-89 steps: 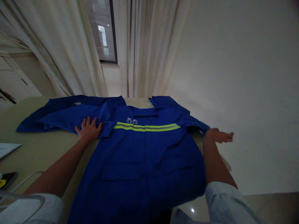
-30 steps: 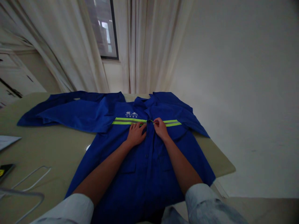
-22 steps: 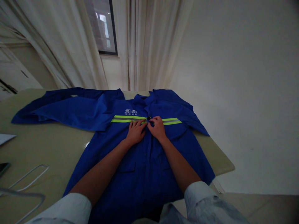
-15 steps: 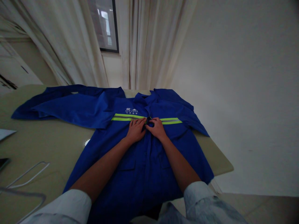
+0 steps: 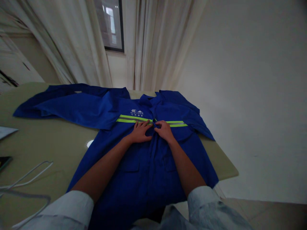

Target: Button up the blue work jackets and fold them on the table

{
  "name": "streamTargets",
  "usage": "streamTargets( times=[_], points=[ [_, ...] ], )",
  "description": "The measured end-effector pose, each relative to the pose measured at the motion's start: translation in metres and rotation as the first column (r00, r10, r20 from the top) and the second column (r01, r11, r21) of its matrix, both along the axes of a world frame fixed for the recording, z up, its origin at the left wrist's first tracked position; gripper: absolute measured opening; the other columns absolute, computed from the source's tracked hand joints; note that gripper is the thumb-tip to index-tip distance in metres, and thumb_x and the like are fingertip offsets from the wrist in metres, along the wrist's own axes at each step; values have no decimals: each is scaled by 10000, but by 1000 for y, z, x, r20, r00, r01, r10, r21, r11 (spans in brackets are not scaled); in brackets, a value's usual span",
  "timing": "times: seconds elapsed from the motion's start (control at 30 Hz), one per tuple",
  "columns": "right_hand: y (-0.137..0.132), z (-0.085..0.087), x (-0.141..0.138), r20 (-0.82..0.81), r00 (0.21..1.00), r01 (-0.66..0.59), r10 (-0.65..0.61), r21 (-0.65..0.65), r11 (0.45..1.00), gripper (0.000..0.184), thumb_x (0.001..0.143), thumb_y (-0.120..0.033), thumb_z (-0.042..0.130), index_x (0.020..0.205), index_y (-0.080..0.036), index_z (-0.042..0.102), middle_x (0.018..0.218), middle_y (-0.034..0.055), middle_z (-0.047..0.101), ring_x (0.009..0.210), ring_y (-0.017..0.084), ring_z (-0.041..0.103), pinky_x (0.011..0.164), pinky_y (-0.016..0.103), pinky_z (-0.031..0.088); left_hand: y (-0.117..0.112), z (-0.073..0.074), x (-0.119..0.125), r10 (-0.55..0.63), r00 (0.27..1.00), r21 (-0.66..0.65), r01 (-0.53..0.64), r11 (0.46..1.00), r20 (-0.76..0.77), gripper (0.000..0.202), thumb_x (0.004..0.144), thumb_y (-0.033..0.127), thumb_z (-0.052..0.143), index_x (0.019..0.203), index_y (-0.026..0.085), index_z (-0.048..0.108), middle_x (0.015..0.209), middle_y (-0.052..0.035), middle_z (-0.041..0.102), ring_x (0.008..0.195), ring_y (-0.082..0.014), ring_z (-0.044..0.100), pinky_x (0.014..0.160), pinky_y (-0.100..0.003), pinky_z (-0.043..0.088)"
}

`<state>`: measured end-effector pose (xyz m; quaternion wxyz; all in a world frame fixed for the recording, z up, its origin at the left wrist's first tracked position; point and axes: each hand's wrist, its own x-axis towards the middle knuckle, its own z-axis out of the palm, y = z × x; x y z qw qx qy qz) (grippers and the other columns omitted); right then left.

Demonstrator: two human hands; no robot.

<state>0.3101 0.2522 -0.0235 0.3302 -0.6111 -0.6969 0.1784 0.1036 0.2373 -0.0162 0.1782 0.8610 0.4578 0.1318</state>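
Just both hands [image 5: 141, 132] [image 5: 165, 131] on blue jacket [image 5: 148, 179]

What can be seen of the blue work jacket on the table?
A royal-blue work jacket of matt, cotton-like cloth lies face up on a beige table, its collar pointing away from the person. A lime-and-grey reflective band crosses the chest below a white logo, with two flap pockets lower down. One sleeve spreads sideways. The left hand and right hand rest on the front opening at the band.
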Motion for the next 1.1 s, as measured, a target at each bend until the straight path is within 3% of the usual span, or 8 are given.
streamTargets(
  times=[0.1,0.2,0.37,0.5,0.67,0.8,0.93,1.1],
  points=[
    [-1,-3,1,-29,1000,6,-5,30,1000,247,733,-155,741,974,-194,776,1027,55,722,853,190,678,859,337,555,1,-1,-3,-31,997,32,28,999,72,427,821,434,777,1240,352,749,1649,-26,463,1518,-376,370,1272,-682,150],
    [-3,-1,-5,-10,1000,12,-11,74,997,157,785,-191,741,942,-193,747,1003,57,707,858,192,667,874,340,546,0,-6,-1,-48,989,77,38,996,137,222,848,359,768,1067,329,786,1468,-19,628,1431,-343,464,1261,-666,193],
    [-12,12,-19,97,994,34,-47,135,990,114,883,-261,718,958,-177,703,1087,95,675,995,218,660,931,346,529,0,-8,2,-51,989,110,36,993,136,266,877,261,716,1139,298,742,1340,-52,702,1345,-333,545,1248,-689,178],
    [-27,18,-25,218,976,-5,-16,93,996,102,960,-282,640,960,-192,688,1091,88,670,1005,217,655,930,342,520,1,-7,1,-45,990,155,24,988,133,290,905,210,633,1175,271,718,1281,-74,727,1279,-321,594,1228,-675,223],
    [-48,16,-31,199,977,46,-75,149,988,174,925,-322,684,1050,-206,653,1108,77,672,1029,229,656,903,335,526,1,-8,1,-45,991,219,15,976,130,241,919,215,592,1120,255,720,1179,-69,739,1182,-296,635,1224,-616,257],
    [-54,19,-33,170,981,58,-90,184,981,169,920,-344,694,1006,-210,638,1065,65,658,992,228,657,881,334,529,-3,-6,1,-38,995,309,7,951,94,169,925,246,597,1047,228,714,1045,-64,733,1081,-272,652,1232,-548,250],
    [-55,23,-30,183,983,-31,6,134,990,135,904,-335,721,925,-219,655,1122,68,643,1028,221,660,911,330,531,-5,-4,3,-54,998,338,40,940,33,155,905,249,635,1039,226,709,993,-68,733,1025,-268,659,1112,-489,348],
    [-57,23,-27,257,966,-22,9,46,999,62,937,-274,692,910,-219,682,1170,76,659,1048,225,662,922,341,537,-5,-5,4,-61,998,333,68,940,-31,110,947,288,647,983,204,708,943,-79,729,957,-268,660,965,-460,379]
  ],
)
